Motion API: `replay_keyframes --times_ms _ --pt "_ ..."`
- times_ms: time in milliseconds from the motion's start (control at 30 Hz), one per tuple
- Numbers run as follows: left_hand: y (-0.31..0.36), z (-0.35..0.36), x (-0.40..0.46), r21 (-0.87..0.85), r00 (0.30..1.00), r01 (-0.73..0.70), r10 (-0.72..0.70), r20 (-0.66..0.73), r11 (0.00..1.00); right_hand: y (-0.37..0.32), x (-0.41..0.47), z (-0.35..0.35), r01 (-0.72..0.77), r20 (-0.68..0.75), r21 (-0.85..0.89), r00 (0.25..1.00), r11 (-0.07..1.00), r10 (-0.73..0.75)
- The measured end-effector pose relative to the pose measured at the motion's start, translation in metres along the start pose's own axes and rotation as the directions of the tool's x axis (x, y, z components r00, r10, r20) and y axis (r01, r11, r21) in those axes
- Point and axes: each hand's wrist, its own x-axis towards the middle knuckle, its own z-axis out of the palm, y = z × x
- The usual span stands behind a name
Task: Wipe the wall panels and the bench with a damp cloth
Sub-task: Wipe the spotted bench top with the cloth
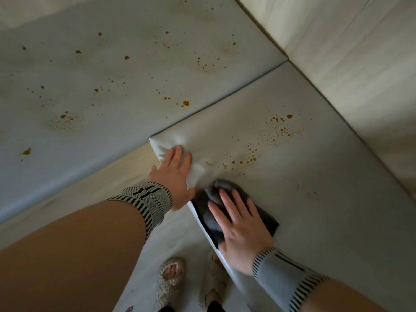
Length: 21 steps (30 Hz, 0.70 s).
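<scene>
My dark grey cloth point(234, 208) is lying crumpled at the front edge of the pale grey cushioned table point(315, 199), which is showing orange-brown spots.

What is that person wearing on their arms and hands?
Both hands are bare, with no gloves or rings that show. The left hand has a knitted wrist band behind it, pale grey with black stripes along its edges and a few black bars on top. The right hand has a matching band. Above the bands the forearms are bare.

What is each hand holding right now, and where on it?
Neither grips anything. The right hand presses flat on the middle of the dark cloth; the left hand rests flat on the cushion corner.
</scene>
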Motion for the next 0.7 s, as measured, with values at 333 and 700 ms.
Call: replay_keyframes --times_ms 333,700 --pt "-0.007 0.007 0.002 -0.163 0.999 -0.016 0.007 -0.051 0.986 -0.001 0.002 0.007 -0.027 0.059 -0.032 0.998 0.999 0.029" --pt "-0.043 -0.010 0.000 -0.256 0.964 0.114 -0.170 -0.205 0.960 -0.014 0.032 -0.009 0.015 0.022 -0.067 1.000 0.998 -0.014"
